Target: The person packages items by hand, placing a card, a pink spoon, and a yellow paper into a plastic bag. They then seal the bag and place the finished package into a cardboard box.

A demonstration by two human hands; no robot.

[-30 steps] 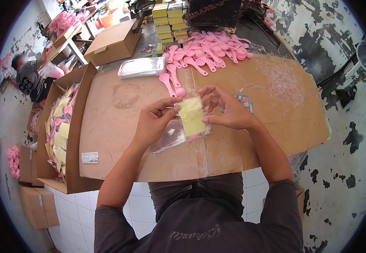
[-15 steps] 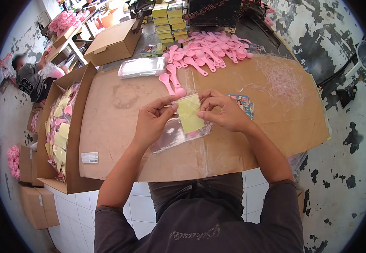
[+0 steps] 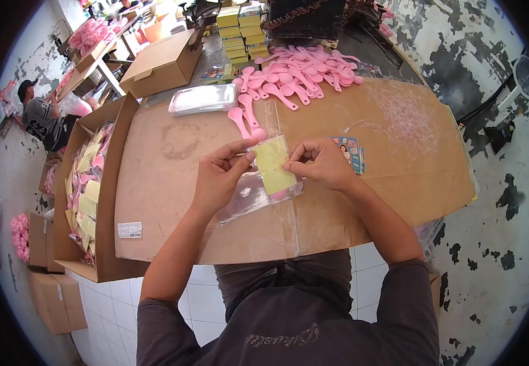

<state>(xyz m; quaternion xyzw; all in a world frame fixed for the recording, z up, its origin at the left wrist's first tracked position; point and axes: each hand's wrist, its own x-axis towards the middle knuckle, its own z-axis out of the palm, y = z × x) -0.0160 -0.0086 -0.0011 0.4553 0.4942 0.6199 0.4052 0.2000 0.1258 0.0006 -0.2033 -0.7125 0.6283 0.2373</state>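
Observation:
Between my hands is a clear plastic bag [image 3: 275,144] with a yellow card [image 3: 275,168] in it. A bit of pink [image 3: 278,194] shows at the card's lower end. My left hand [image 3: 223,175] pinches the bag's upper left edge between thumb and fingers. On the other side, my right hand [image 3: 323,166] is closed at the bag's right edge, thumb against fingertips. More clear plastic [image 3: 243,199] lies beneath on the cardboard. Just beyond the bag lie a few pink measuring spoons [image 3: 237,118]. Blue printed cards [image 3: 351,152] rest beside my right hand.
A heap of pink spoons [image 3: 295,79] covers the table's back, near stacked yellow cards [image 3: 234,39]. Clear bags [image 3: 203,99] are piled at back left. An open carton [image 3: 124,131] of packed bags stands left. Plastic strips [image 3: 408,119] lie right. A person [image 3: 39,113] sits far left.
My right fingers have drawn together and downward slightly at the bag's right edge, uncovering more of the blue cards. My left hand keeps its pinch. The person at far left has raised their head.

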